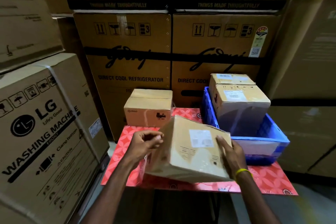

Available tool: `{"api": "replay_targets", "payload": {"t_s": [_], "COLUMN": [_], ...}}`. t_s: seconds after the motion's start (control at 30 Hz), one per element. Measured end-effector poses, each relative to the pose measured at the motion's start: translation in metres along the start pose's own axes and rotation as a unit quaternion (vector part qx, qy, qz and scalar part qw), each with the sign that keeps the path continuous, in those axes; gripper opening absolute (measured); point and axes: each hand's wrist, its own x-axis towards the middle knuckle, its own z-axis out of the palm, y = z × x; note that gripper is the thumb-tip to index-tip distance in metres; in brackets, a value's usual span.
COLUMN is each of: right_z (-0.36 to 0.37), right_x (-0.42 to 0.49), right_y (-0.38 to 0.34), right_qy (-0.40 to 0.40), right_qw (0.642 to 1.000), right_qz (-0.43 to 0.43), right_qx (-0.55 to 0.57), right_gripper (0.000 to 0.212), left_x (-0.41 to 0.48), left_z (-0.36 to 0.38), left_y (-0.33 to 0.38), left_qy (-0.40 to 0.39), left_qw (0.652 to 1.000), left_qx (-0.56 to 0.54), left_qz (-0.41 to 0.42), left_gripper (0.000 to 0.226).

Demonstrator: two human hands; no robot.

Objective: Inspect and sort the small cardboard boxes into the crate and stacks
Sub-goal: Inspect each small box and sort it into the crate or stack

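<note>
1. One small cardboard box (189,151) is tilted over the bench's (269,178) front middle, its lower left corner near the red top.
2. Left grip (145,142) curls at the box's upper left edge; whether it pinches, I cannot tell. Right grip (231,154) lies flat, fingers straight, against the right side.
3. Blue crate (263,140) at the right edge holds two boxes (241,103); bare bench shows along the front; cartons (127,56) wall the back.

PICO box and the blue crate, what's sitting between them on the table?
Nothing: in the head view only bare red table surface separates the PICO box from the blue crate.
</note>
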Motion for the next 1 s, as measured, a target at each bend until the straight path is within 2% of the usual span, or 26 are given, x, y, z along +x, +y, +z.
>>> {"api": "replay_targets", "payload": {"t_s": [0.07,0.17,0.23,0.3,0.4,0.47,0.53,0.63,0.7,0.77,0.83,0.93,1.0], "right_z": [-0.02,-0.043,-0.056,-0.065,-0.067,-0.063,-0.054,-0.043,-0.033,-0.019,-0.002,0.022,0.037], "right_x": [-0.004,-0.009,-0.007,-0.003,-0.017,-0.036,-0.057,-0.086,-0.097,-0.098,-0.094,-0.08,-0.071], "right_y": [0.01,0.033,0.051,0.064,0.046,0.026,0.009,-0.006,-0.02,-0.037,-0.054,-0.071,-0.075], "right_qy": [0.038,0.072,0.069,0.061,0.118,0.145,0.102,-0.007,-0.071,-0.101,-0.077,-0.032,-0.028], "right_qw": [0.998,0.996,0.996,0.995,0.981,0.979,0.988,0.998,0.995,0.991,0.993,0.996,0.996], "right_qz": [-0.025,-0.031,-0.014,0.011,0.015,-0.024,-0.052,-0.053,-0.069,-0.078,-0.087,-0.088,-0.09], "right_qx": [-0.042,-0.051,-0.057,-0.08,-0.154,-0.143,-0.105,-0.025,0.02,0.033,0.023,0.013,0.011], "right_gripper": [0.079,0.083,0.086,0.09,0.079,0.075,0.071,0.086,0.093,0.095,0.095,0.08,0.07], "left_x": [0.001,0.003,0.005,0.005,0.004,0.004,0.0,-0.005,-0.006,-0.008,-0.007,-0.006,-0.004], "left_z": [0.009,0.02,0.023,0.029,0.044,0.056,0.063,0.052,0.031,0.009,-0.007,-0.025,-0.036], "left_y": [-0.018,-0.046,-0.067,-0.088,-0.092,-0.083,-0.066,-0.039,-0.021,-0.007,0.002,0.009,0.012], "left_qy": [0.021,0.046,0.01,-0.048,-0.066,-0.066,-0.052,0.007,0.046,0.072,0.098,0.144,0.172], "left_qw": [1.0,0.99,0.978,0.967,0.966,0.974,0.985,0.994,0.997,0.997,0.994,0.987,0.981], "left_qx": [0.012,-0.024,-0.036,-0.062,-0.093,-0.093,-0.076,-0.058,-0.033,0.006,0.041,0.078,0.084], "left_qz": [-0.018,-0.131,-0.207,-0.242,-0.23,-0.197,-0.149,-0.09,-0.054,-0.029,-0.015,-0.005,0.007], "left_gripper": [0.029,0.053,0.088,0.103,0.093,0.095,0.093,0.051,0.04,0.033,0.042,0.064,0.07]}}
